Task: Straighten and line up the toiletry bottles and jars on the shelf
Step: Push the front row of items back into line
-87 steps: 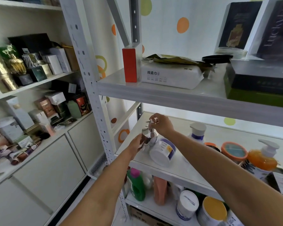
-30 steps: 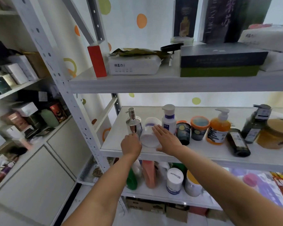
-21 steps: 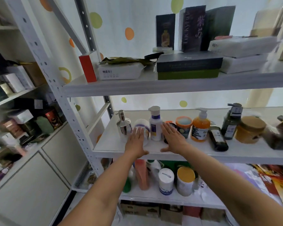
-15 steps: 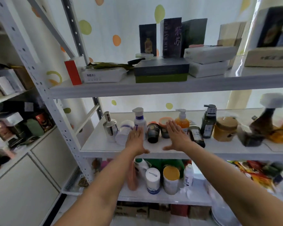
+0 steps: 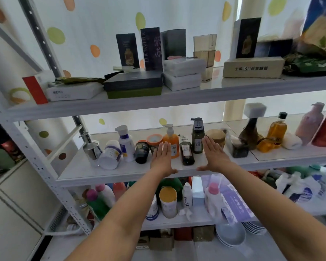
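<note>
My left hand (image 5: 163,159) and right hand (image 5: 214,155), flat and empty, flank a lying dark bottle (image 5: 186,153), its label unreadable; a purple box (image 5: 151,48) above reads "紫苏".

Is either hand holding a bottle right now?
No: the left hand and right hand are both flat with straight fingers, one on each side of the dark bottle, curled round nothing.

Head-worn view, facing shelf (image 5: 120,172) closely.

The tall purple box (image 5: 151,48) on the upper shelf (image 5: 177,101) reads "紫苏"; other labels are too blurred
</note>
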Tool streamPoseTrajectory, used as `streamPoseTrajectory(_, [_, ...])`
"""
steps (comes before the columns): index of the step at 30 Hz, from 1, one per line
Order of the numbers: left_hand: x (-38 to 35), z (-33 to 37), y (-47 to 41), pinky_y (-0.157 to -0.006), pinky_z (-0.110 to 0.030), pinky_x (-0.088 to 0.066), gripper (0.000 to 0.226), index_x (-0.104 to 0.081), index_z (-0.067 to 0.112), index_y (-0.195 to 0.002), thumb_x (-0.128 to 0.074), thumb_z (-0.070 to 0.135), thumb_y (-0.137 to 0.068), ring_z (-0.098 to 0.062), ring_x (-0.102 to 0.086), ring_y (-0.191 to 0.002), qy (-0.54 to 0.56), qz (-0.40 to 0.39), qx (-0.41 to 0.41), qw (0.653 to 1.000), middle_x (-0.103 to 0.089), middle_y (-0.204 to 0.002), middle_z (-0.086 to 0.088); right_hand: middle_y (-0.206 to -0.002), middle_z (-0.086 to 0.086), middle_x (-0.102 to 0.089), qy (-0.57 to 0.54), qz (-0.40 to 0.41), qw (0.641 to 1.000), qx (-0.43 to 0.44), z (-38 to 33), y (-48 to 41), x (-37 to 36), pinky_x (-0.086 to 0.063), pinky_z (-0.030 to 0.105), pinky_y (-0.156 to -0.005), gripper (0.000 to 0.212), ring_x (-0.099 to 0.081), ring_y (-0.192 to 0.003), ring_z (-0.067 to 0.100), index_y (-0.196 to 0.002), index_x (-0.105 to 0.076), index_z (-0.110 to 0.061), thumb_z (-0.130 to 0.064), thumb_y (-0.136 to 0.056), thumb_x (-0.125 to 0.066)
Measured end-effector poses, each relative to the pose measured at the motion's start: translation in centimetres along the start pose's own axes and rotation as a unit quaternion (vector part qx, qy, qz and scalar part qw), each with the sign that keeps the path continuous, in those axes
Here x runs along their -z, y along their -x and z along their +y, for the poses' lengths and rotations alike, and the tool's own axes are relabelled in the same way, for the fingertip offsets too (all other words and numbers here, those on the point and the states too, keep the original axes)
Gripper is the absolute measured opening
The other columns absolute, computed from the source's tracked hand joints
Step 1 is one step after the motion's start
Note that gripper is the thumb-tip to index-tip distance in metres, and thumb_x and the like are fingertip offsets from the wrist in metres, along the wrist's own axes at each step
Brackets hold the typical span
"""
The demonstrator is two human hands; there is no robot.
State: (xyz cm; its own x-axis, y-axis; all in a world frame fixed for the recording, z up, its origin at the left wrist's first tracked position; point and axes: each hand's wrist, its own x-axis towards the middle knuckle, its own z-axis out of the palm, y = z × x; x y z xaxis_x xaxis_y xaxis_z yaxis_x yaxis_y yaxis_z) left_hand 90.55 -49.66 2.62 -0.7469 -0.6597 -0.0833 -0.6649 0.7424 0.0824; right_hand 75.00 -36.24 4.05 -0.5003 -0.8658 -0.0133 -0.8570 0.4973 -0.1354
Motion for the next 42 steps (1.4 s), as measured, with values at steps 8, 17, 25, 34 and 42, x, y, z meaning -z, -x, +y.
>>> streamPoseTrajectory(8, [0.1,1.9,-2.5,-0.118,-0.041,0.012,0.110,0.025,0.011,-0.146,-0.057,0.053,-0.087,-0.023,0.027,-0.143,-0.003,-0.006,-0.030,1.000,0.032,-0.154,-0.004,-0.158,0.008,0.020,-0.007,0.006,0.999,-0.041,2.8,0.2,0.6,0.003,0.037,-0.119,0.121,0.016,-0.147,0.022,-0.149,0.018,-0.006,-0.056,-0.076,-0.066])
streamPoseTrajectory(17, [-0.3,6.0,-4.6,-0.116,-0.041,0.012,0.108,0.022,0.012,-0.148,-0.059,0.049,-0.087,-0.023,0.025,-0.143,-0.011,0.005,-0.046,0.999,0.028,-0.156,-0.005,-0.158,0.007,0.021,-0.015,0.014,0.998,-0.054,7.6,0.1,0.7,0.001,0.037,-0.119,0.124,0.016,-0.147,0.021,-0.149,0.018,-0.007,-0.058,-0.074,-0.067])
streamPoseTrajectory(25, [-0.5,19.0,-6.6,-0.117,-0.040,0.011,0.107,0.019,0.010,-0.148,-0.058,0.050,-0.087,-0.024,0.024,-0.144,0.008,0.014,-0.083,0.996,0.024,-0.157,-0.006,-0.158,0.006,0.021,0.000,0.020,0.998,-0.057,19.6,3.1,3.1,0.002,0.035,-0.120,0.120,0.017,-0.146,0.020,-0.149,0.018,-0.007,-0.058,-0.077,-0.064])
streamPoseTrajectory(34, [-3.1,38.1,-8.6,-0.118,-0.040,0.007,0.108,0.016,0.009,-0.150,-0.060,0.052,-0.085,-0.025,0.019,-0.146,0.003,0.011,-0.143,0.990,0.020,-0.158,-0.007,-0.157,0.010,0.021,-0.004,-0.010,0.995,-0.104,37.1,8.9,5.4,-0.001,0.036,-0.122,0.121,0.014,-0.147,0.022,-0.148,0.019,-0.005,-0.057,-0.078,-0.064])
streamPoseTrajectory(42, [-4.3,49.2,-12.3,-0.119,-0.039,0.008,0.102,0.016,0.010,-0.150,-0.059,0.044,-0.089,-0.023,0.020,-0.146,0.015,-0.009,-0.186,0.982,0.020,-0.158,-0.005,-0.156,0.010,0.024,-0.028,-0.015,0.989,-0.148,47.4,10.4,5.2,0.002,0.036,-0.121,0.122,0.015,-0.147,0.022,-0.148,0.020,-0.004,-0.062,-0.077,-0.061])
